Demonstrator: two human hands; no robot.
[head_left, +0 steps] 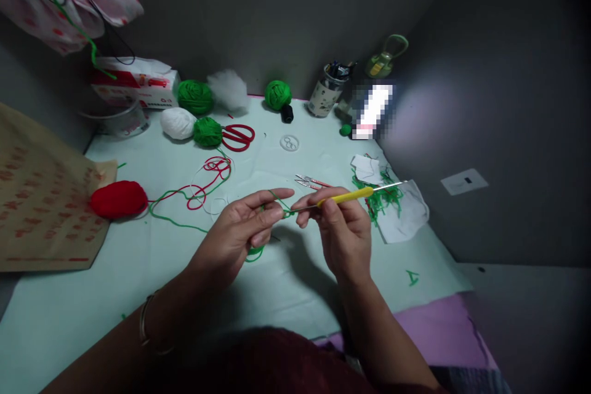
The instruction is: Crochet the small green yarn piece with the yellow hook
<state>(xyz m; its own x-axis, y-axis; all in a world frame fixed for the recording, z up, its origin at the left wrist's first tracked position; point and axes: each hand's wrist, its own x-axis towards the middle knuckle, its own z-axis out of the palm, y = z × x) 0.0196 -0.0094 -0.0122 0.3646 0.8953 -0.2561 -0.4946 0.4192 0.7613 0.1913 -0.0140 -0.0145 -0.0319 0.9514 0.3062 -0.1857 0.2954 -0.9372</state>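
Dark red clothing (277, 360) filled six o'clock; at the clock's centre, our left hand (239, 225) pinched green yarn (288, 213), our right hand (345, 231) gripped the yellow hook (348, 197); a loosened pinch might have dropped stitches.

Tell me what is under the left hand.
Some looped green yarn shows past the lower edge of the left hand, above the pale tabletop. The hand covers the rest, so how far the yarn extends, or whether anything else lies beneath, cannot be seen.
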